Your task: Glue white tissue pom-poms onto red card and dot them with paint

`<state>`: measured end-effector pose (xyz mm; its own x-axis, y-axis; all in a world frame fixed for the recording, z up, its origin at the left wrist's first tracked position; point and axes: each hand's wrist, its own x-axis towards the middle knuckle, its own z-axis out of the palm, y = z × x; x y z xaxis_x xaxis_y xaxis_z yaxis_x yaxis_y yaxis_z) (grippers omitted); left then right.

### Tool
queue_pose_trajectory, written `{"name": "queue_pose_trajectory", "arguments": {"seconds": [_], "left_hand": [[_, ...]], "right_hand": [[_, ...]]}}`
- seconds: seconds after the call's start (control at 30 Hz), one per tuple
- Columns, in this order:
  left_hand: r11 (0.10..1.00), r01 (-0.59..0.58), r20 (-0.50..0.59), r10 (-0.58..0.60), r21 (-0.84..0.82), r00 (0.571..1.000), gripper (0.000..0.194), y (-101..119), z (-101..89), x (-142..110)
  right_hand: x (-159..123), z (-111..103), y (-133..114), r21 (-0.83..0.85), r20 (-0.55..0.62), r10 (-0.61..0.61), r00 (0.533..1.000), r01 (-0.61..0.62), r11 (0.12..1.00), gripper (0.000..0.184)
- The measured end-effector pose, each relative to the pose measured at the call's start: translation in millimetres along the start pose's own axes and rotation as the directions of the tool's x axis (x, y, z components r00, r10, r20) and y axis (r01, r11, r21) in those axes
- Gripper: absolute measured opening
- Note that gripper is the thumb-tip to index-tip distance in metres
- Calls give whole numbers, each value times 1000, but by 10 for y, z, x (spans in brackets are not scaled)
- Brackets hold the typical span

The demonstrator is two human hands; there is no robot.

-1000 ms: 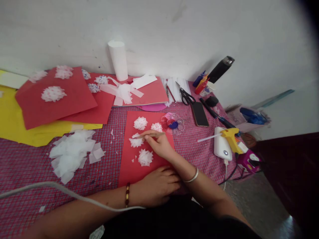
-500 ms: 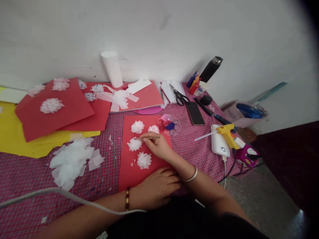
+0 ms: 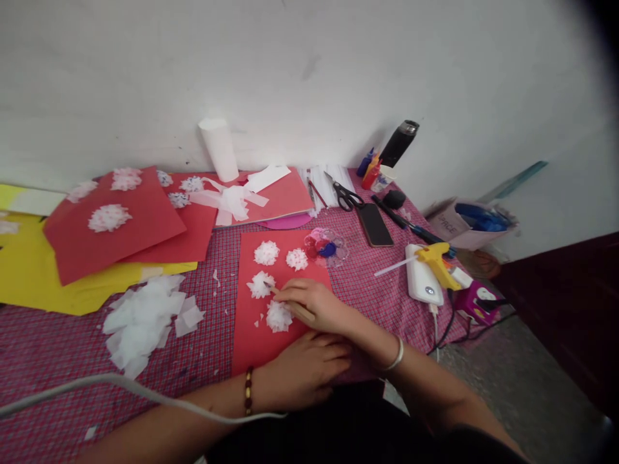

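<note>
My right hand [image 3: 312, 301] is closed around a thin paintbrush [image 3: 300, 310], its tip at a white ruffled paper flower [image 3: 260, 285] on a red sheet [image 3: 249, 348]. Three more flowers share the sheet: a pink-dotted one [image 3: 265, 252] behind, another dotted one [image 3: 296, 259] to the right, and a white one [image 3: 279, 316] just in front, partly beside my fingers. Lying flat over the sheet's near edge, my left hand [image 3: 300, 370] holds nothing. A clear flower-shaped palette [image 3: 341, 248] with red, pink and blue paint sits at the sheet's far right corner.
White tissue pieces [image 3: 142, 322] lie left, before red sheets with finished flowers [image 3: 109, 219]. Scissors [image 3: 345, 196], a phone [image 3: 376, 225], paint bottles [image 3: 371, 173] and a black flask [image 3: 399, 143] stand or lie right. A glue gun [image 3: 438, 261] rests on a white power bank [image 3: 422, 283]. A white cable [image 3: 120, 380] crosses my left forearm.
My right hand has moved nearer to me and turned the brush, so its tip now points to the flower from the near right. The left hand stays put; the view has shifted slightly.
</note>
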<state>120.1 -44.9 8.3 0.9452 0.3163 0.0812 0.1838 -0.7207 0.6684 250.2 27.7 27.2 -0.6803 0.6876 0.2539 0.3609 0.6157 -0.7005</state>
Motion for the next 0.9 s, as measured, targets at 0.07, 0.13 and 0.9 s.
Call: {"name": "queue_pose_trajectory", "arguments": {"seconds": [0.07, 0.13, 0.9], "left_hand": [[1000, 2, 5, -2, -6, 1000, 58, -17, 20, -3], [1000, 4, 8, -4, -4, 1000, 59, -33, 38, 0], [929, 286, 237, -231, -234, 944, 35, 176, -679, -17]], "right_hand": [[-25, -28, -23, 44, -21, 2, 1000, -2, 999, 25], [3, -12, -15, 67, -50, 1, 999, 3, 998, 26], [-1077, -66, 135, 910, -414, 817, 400, 156, 385, 24]]}}
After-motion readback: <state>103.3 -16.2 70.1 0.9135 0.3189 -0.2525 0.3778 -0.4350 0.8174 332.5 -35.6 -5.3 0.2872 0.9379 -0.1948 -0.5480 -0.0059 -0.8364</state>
